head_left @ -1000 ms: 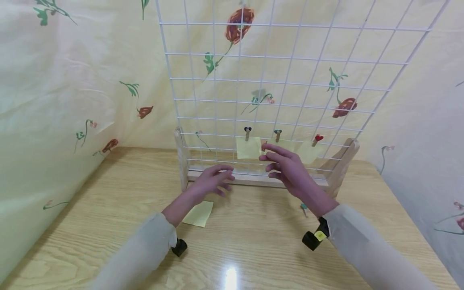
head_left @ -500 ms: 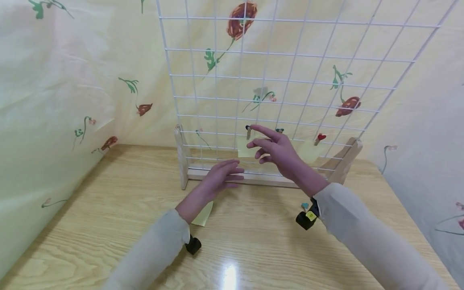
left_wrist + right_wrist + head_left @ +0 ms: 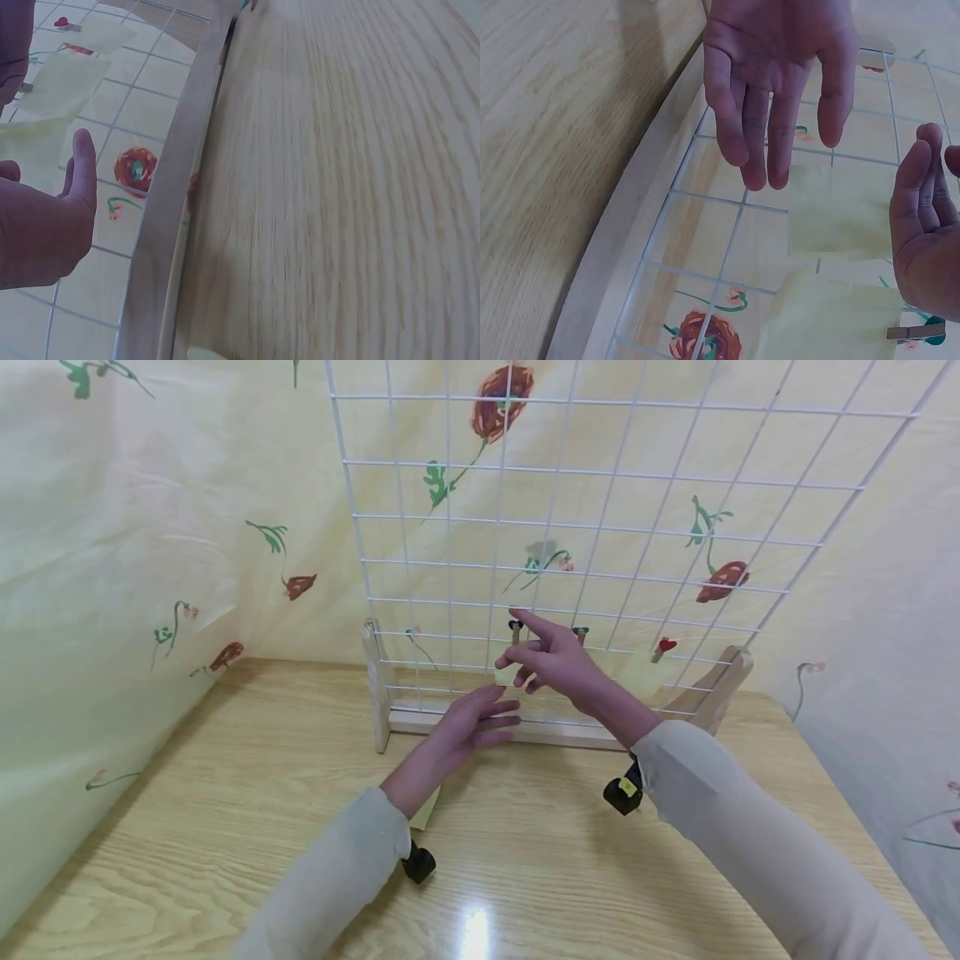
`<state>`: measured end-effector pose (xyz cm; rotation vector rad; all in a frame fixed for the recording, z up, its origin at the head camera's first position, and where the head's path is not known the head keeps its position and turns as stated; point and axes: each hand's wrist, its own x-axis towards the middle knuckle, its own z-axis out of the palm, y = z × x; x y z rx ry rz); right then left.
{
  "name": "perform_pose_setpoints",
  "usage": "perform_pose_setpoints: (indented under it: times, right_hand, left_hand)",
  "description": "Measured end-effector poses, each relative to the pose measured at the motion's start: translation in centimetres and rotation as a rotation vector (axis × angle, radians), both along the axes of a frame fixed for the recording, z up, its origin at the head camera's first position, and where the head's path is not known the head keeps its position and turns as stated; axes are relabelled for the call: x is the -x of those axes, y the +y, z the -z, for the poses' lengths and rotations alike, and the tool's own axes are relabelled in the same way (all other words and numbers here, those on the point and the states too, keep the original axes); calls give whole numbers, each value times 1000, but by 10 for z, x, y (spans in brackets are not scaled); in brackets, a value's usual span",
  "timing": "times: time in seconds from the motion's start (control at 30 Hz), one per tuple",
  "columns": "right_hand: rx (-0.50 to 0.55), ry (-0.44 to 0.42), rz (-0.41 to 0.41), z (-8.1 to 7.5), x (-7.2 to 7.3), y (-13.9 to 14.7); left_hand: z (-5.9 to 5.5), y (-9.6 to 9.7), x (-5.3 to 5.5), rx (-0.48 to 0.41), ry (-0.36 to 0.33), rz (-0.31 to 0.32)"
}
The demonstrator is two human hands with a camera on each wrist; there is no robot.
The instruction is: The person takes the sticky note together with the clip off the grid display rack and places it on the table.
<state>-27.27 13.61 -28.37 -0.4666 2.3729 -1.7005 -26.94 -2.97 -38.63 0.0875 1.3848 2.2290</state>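
- Cloth (image 3: 112, 635) printed with red and green flowers hangs in soft creases at the left, and we see it continue behind everything.
- Below it we have a table (image 3: 187, 827) of pale, streaky wood grain, glossy enough to throw back a bright reflection.
- Next comes the off-white left sleeve (image 3: 322, 877), slightly wrinkled.
- Thin white wire forms a square-meshed grid (image 3: 450, 517), upright in a pale wooden stand (image 3: 377, 685).
- A yellow paper note (image 3: 426, 810) lies on the table, partly hidden by the left forearm.
- We find the left hand (image 3: 478, 727) before the grid, palm bare, fingers loosely straight and slightly spread.
- A dark-topped peg (image 3: 515, 631) clips a hanging note (image 3: 504, 675) just beside the right hand (image 3: 551, 656), whose index finger is straight, the others bent; we cannot tell whether they touch.
- Farther right, we see a green-topped peg (image 3: 581, 633), then a red heart peg (image 3: 663, 649) with its thin, flat note (image 3: 641, 672).
- Last, the right sleeve (image 3: 757, 827).
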Motion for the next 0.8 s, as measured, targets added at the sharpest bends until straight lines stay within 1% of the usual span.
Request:
perform_pose_setpoints:
  times: [0.17, 0.23, 0.4, 0.53, 0.7, 0.8]
  right_hand:
    - [-68, 16, 5, 0, 2, -4]
    - [-82, 21, 5, -1, 2, -5]
    - [-102, 32, 35, -2, 0, -11]
    - [-107, 44, 90, -3, -1, -15]
    - [-92, 74, 174, -4, -1, -18]
    - [-76, 74, 212, -5, -1, -19]
  left_hand:
    - [-1, 3, 0, -63, -53, -21]
    - [-1, 5, 0, -106, -75, -31]
    - [-2, 7, -3, -188, -99, -75]
    - [-2, 8, -2, -206, -96, -110]
    - [0, 10, 1, -191, -103, -158]
    - [0, 10, 2, -182, -102, -167]
